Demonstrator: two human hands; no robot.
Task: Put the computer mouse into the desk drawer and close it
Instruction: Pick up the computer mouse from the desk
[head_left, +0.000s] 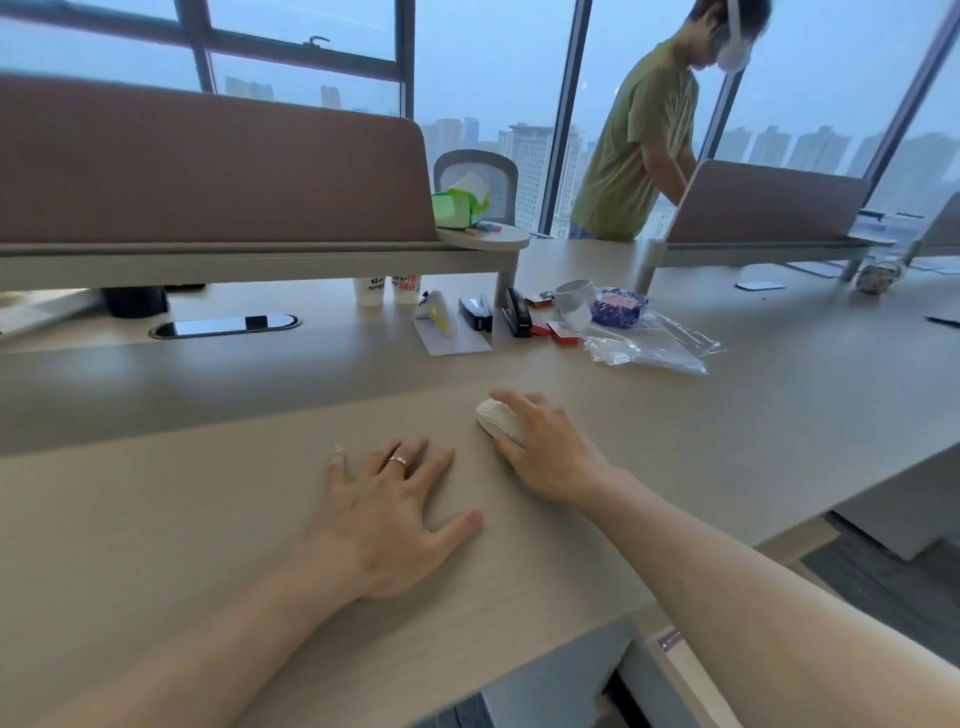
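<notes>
A white computer mouse (496, 415) lies on the beige desk (208, 519), right of centre. My right hand (545, 447) covers its rear half, fingers curled around its sides, and the mouse still rests on the desktop. My left hand (387, 504) lies flat on the desk with fingers spread, a gold ring on one finger, holding nothing. Below the desk's front edge a grey drawer unit (561, 686) shows with a dark gap at its top; how far the drawer stands open is hard to tell.
At the back of the desk stand two paper cups (387, 291), a stapler (517, 312), small boxes, a tape roll (576, 301) and a clear plastic bag (649, 348). A brown divider screen (208, 166) runs behind. A person in a green shirt (639, 140) stands at the neighbouring desk.
</notes>
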